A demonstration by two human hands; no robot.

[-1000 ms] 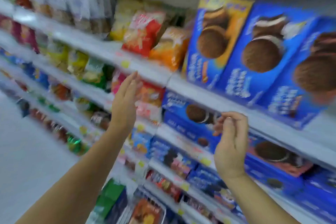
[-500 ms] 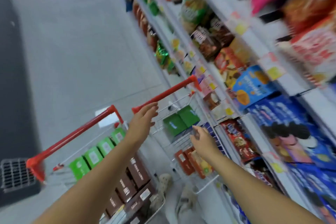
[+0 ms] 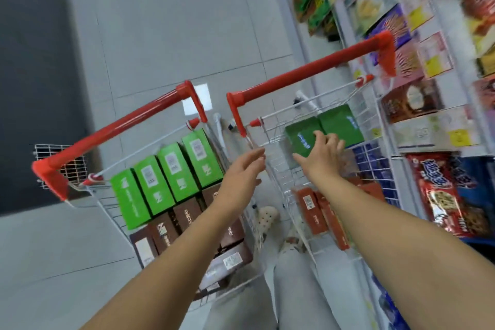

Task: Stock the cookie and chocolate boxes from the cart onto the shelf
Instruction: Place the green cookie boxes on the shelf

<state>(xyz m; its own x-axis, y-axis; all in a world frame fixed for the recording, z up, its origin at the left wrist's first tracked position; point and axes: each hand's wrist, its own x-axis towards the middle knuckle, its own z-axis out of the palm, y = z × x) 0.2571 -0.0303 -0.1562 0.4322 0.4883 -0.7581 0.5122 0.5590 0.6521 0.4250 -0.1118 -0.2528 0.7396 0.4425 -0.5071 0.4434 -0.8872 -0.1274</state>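
Turned from the shelf [image 3: 420,130] down to the right cart [image 3: 308,69]: my right hand [image 3: 322,154], fingers spread and not yet closed, lands on a dark green box [image 3: 301,139] at its far end. My left hand [image 3: 242,170] hangs open and empty alongside. The next pick looks under way.

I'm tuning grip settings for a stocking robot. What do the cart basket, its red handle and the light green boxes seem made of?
Cart basket: thin metal wire, apparently white-coated, going by its open grid.
Red handle: likely glossy plastic, perhaps a sleeve over a tube; soft highlights run along it.
Green boxes: printed cardboard with a slight sheen, shown by crisp folded edges and white labels.
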